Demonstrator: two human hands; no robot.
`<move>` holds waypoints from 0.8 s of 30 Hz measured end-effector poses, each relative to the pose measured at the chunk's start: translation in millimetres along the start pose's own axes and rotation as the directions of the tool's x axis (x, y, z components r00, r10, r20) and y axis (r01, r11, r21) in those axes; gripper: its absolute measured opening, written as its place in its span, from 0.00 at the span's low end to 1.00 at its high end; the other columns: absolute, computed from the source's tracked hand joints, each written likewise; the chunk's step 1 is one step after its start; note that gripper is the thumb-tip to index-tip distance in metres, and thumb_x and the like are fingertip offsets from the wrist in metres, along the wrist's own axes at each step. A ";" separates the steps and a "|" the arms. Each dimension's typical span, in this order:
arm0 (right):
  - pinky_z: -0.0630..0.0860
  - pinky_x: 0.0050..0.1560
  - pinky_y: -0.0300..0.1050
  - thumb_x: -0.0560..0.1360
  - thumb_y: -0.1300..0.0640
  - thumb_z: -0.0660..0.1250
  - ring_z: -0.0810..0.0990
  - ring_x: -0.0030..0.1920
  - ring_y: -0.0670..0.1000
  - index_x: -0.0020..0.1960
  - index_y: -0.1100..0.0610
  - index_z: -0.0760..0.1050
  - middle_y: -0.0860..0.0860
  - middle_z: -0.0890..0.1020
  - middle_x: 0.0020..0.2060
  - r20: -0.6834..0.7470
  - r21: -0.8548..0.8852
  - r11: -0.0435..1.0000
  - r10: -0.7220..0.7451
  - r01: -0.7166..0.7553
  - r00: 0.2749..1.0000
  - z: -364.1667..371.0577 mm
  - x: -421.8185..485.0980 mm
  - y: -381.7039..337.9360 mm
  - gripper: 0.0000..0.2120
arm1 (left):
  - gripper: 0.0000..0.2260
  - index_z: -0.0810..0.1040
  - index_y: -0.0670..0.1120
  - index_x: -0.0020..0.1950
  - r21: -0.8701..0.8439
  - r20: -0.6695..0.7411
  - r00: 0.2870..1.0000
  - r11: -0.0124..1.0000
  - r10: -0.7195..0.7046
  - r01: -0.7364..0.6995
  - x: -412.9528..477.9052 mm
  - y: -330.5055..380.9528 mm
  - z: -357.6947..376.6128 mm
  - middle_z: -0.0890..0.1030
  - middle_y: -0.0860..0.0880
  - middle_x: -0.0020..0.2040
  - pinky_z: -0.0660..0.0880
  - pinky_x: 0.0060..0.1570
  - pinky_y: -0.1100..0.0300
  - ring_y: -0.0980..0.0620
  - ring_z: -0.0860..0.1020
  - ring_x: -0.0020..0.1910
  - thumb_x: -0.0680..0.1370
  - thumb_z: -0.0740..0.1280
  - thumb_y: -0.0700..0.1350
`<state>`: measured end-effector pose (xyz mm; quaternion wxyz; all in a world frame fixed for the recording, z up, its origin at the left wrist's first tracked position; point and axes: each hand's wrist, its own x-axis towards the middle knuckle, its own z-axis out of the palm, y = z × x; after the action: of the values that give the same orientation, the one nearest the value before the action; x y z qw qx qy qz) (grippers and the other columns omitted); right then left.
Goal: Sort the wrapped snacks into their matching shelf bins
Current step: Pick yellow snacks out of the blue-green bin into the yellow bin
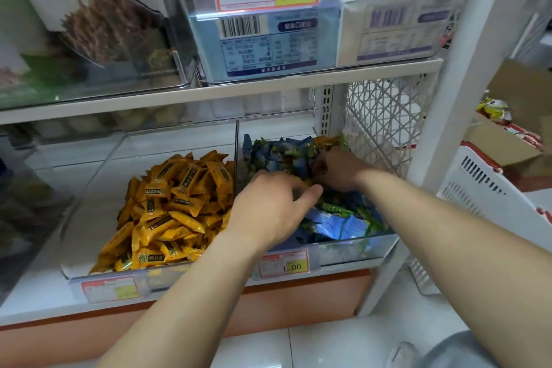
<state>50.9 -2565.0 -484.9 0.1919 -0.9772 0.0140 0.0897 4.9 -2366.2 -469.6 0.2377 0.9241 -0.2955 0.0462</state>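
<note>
At the front edge of the right bin (pixel 379 243) hangs a price tag (pixel 283 266). Just behind that edge the left hand (pixel 268 212) is over the blue and green snacks (pixel 334 224), thumb and fingers brought together. Whether they pinch a wrapper I cannot tell. Further back in this bin the right hand (pixel 339 170) digs into the pile with curled fingers, and its grip is hidden too. At the back of the bin some orange wrappers (pixel 327 140) lie among the blue ones. They probably belong with the orange pile (pixel 173 212) left of the bin. The right hand is nearer to them, as they lie just behind its fingers. Their long axis seems to run across the bin, ends pointing left and right, but they are partly covered.
</note>
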 end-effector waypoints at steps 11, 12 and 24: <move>0.75 0.51 0.46 0.80 0.59 0.56 0.78 0.51 0.50 0.46 0.47 0.79 0.48 0.81 0.53 -0.256 0.326 0.944 0.037 0.050 0.966 -5.4 -16.5 -18.1 0.14 | 0.29 0.65 0.56 0.74 0.026 0.111 0.974 0.980 -0.197 0.196 18.5 0.4 10.3 0.65 0.51 0.75 0.64 0.69 0.45 0.45 0.61 0.73 0.74 0.69 0.54; 0.76 0.50 0.45 0.79 0.61 0.56 0.79 0.52 0.50 0.45 0.46 0.79 0.48 0.81 0.54 -0.213 0.335 0.941 0.020 0.054 0.977 -3.8 -17.8 -17.6 0.16 | 0.30 0.63 0.57 0.75 0.044 0.156 0.962 0.975 -0.224 0.220 21.0 -1.3 9.2 0.67 0.50 0.75 0.63 0.69 0.45 0.44 0.62 0.73 0.74 0.67 0.54; 0.76 0.46 0.38 0.75 0.56 0.69 0.80 0.46 0.44 0.50 0.52 0.82 0.50 0.84 0.49 0.001 0.364 0.931 0.005 -0.005 1.000 4.6 -13.0 -4.2 0.05 | 0.22 0.73 0.64 0.62 0.100 0.263 0.906 0.943 -0.333 0.318 29.7 -0.5 9.2 0.75 0.52 0.65 0.61 0.65 0.46 0.44 0.66 0.68 0.68 0.64 0.60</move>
<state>37.6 -2559.5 -485.1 0.3694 -0.9247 0.0330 0.0859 29.1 -2385.7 -471.2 0.1731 0.9639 -0.1663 -0.1153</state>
